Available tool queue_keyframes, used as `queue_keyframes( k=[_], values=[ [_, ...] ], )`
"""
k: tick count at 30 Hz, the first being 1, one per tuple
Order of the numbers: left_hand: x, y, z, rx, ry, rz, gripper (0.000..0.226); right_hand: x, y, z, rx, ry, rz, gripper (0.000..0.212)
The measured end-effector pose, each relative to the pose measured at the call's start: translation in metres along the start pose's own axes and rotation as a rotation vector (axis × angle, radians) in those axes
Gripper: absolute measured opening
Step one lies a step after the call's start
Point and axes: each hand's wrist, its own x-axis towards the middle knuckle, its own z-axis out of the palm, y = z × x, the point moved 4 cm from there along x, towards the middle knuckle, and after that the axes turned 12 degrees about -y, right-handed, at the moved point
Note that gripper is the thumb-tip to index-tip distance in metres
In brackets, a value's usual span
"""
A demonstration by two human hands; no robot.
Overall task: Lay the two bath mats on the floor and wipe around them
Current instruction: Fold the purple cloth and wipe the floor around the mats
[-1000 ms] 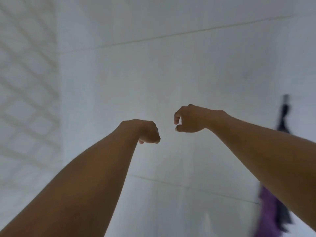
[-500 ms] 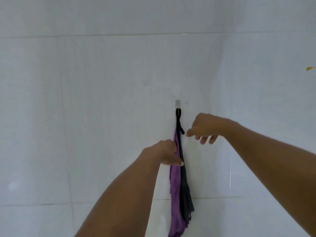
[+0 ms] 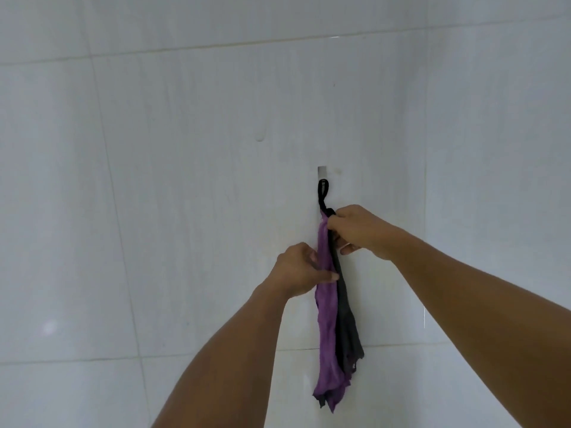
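Observation:
A purple cloth (image 3: 327,341) and a dark grey cloth (image 3: 347,329) hang together from a small wall hook (image 3: 322,174) by a black loop (image 3: 322,196). My right hand (image 3: 355,230) is closed around the top of the cloths, just under the loop. A little lower, my left hand (image 3: 301,270) pinches the purple cloth from the left side. No bath mat or floor is in view.
White wall tiles (image 3: 185,180) with thin grout lines fill the whole view. A wall corner runs down on the right (image 3: 425,211).
The view swung right until the hanging cloths came to the centre. Both hands moved in from bare air and closed on the cloths under the hook.

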Motion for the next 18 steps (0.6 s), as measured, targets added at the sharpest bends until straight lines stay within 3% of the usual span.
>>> queue_keyframes(
  k=[4, 6, 8, 13, 18],
  values=[
    [-0.016, 0.009, 0.001, -0.359, -0.434, -0.121, 0.054, -0.007, -0.025, -0.004, 0.104, -0.011, -0.052, 0.021],
    [-0.021, 0.014, -0.006, -0.388, -0.478, -0.108, 0.041, -0.011, -0.040, -0.006, 0.119, -0.016, -0.106, 0.020],
    [-0.024, 0.017, -0.018, -0.376, -0.433, -0.090, 0.044, -0.015, -0.054, -0.008, 0.100, -0.014, -0.154, 0.021],
    [-0.046, 0.010, -0.060, -0.377, -0.259, -0.112, 0.075, -0.017, -0.081, -0.004, 0.032, 0.072, -0.212, 0.021],
    [-0.092, -0.031, -0.129, -0.256, -0.007, -0.200, 0.038, -0.009, -0.097, 0.038, 0.083, -0.024, -0.143, 0.024]
  ],
)
